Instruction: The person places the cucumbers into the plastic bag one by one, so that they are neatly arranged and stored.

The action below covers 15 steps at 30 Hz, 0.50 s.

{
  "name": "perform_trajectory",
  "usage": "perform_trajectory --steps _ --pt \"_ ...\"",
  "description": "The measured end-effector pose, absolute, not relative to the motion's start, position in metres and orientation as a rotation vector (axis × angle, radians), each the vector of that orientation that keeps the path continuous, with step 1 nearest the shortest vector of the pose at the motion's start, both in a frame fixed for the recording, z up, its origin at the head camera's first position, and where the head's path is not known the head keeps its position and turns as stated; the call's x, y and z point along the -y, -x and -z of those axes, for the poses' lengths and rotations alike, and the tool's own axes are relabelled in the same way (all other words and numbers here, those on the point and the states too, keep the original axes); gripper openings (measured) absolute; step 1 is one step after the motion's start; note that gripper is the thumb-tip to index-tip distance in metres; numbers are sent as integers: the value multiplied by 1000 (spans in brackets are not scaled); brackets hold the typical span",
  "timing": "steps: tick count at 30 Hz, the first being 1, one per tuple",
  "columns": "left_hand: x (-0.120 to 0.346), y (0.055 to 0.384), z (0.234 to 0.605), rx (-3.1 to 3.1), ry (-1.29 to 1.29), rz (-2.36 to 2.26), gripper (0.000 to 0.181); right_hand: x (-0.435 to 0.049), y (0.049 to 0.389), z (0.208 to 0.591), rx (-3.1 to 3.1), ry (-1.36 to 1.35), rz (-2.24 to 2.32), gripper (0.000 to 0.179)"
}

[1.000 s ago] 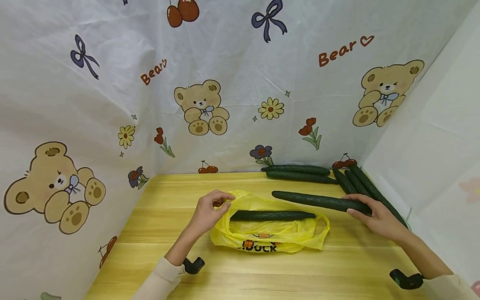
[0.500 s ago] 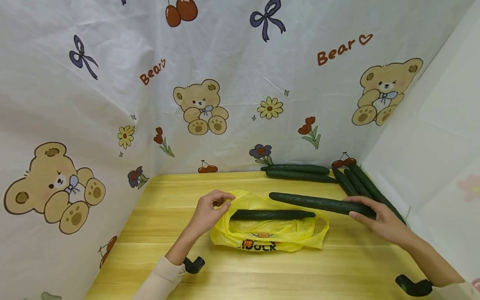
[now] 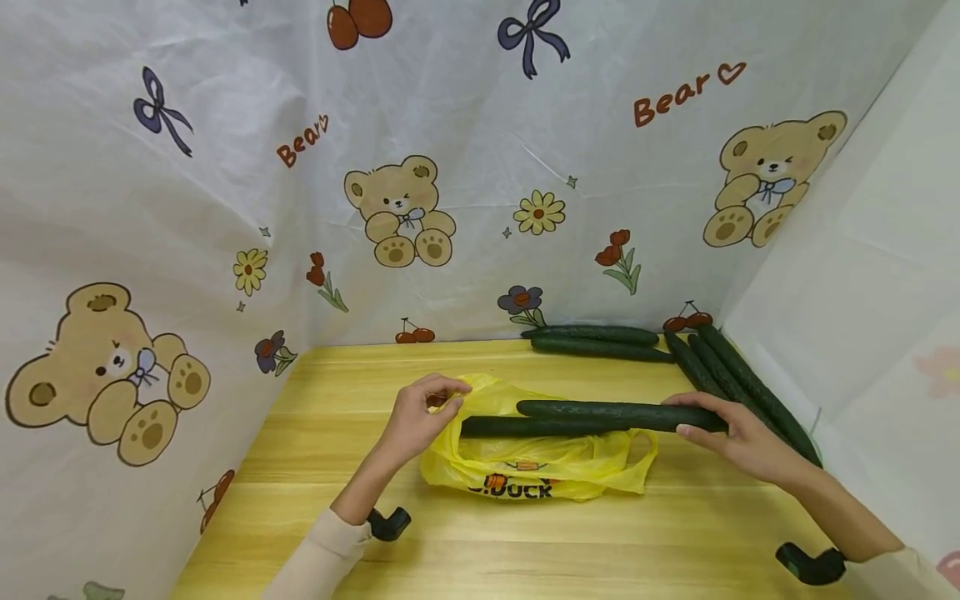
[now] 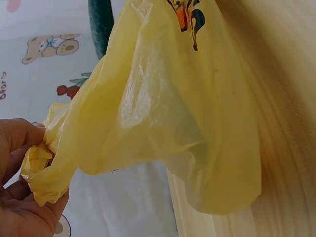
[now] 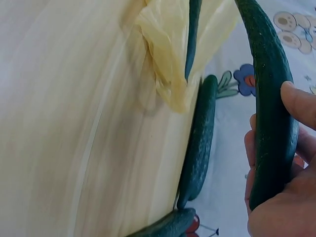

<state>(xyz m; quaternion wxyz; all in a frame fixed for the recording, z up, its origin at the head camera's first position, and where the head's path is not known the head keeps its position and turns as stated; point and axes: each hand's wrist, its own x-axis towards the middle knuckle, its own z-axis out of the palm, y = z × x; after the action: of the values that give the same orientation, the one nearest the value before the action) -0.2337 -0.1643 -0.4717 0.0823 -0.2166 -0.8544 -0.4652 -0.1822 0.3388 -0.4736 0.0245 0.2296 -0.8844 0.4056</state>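
A yellow plastic bag (image 3: pixel 540 479) with printed lettering lies on the wooden table, its mouth spread. One cucumber (image 3: pixel 525 427) lies inside it. My left hand (image 3: pixel 423 414) pinches the bag's left edge; the left wrist view shows the bunched plastic (image 4: pixel 47 168) between thumb and fingers. My right hand (image 3: pixel 738 437) grips a second cucumber (image 3: pixel 600 412) by its right end. That cucumber points left, and its far end overlaps the bag's opening in the head view. In the right wrist view the held cucumber (image 5: pixel 271 98) sits between thumb and fingers.
At the back of the table two cucumbers (image 3: pixel 600 346) lie side by side against the patterned cloth (image 3: pixel 465 100). Several more cucumbers (image 3: pixel 738 383) slant along the right wall, beyond my right hand. Dark camera mounts (image 3: pixel 810 564) sit at both wrists.
The held cucumber has moved left and its left end has dropped, so it lies nearly level over the bag. My right hand moved left with it; my left hand stays at the bag.
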Motion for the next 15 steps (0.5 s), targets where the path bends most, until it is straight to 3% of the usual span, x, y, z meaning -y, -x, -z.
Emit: perform_trajectory --steps 15 --pt "162 235 460 2536 707 1388 21 -286 202 486 2711 -906 -1374 33"
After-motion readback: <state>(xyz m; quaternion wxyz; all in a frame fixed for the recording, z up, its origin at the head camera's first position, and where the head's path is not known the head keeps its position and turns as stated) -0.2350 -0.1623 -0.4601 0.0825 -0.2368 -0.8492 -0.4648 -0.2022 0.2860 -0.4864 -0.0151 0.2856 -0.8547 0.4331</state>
